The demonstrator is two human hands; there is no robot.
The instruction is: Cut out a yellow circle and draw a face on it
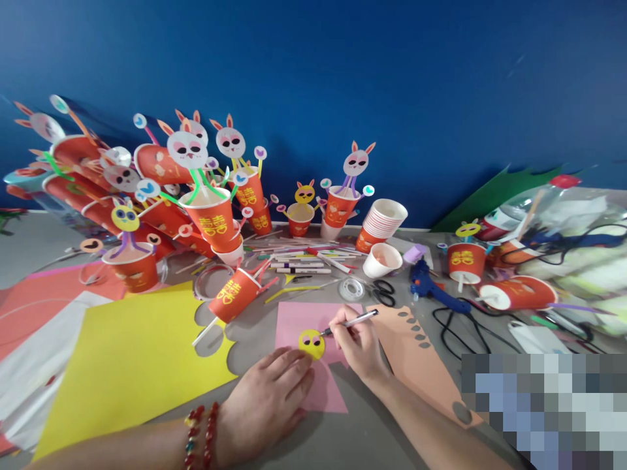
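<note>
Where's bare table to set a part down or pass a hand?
Roomiest: the grey tabletop between left hand and right forearm, nearside of the pink sheet. Narrower: between the pink sheet and the yellow sheet's cut edge. Crowded: far side, markers and decorated paper cups; right, blue glue gun.

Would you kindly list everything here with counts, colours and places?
Table: 1, grey, foreground
Wall: 1, blue, background
Centre sheet: 1, pink, table middle
Eyed paper disc: 1, yellow, on centre sheet
Pen: 1, silver and black, tip at disc
Scalloped sheet: 1, yellow, left
Holed sheet: 1, peach, right
Paper cup figures: several, red, back and sides
Cup stack: 1, white and red, back
Markers: several, white, centre
Small tape roll: 1, whitish, centre
Scissors: 1, black handles, right
Hot glue gun: 1, blue, right
Bottle: 1, clear, far right
Left hand: 1, red bracelets, at disc
Right hand: 1, bare, gripping pen
</note>
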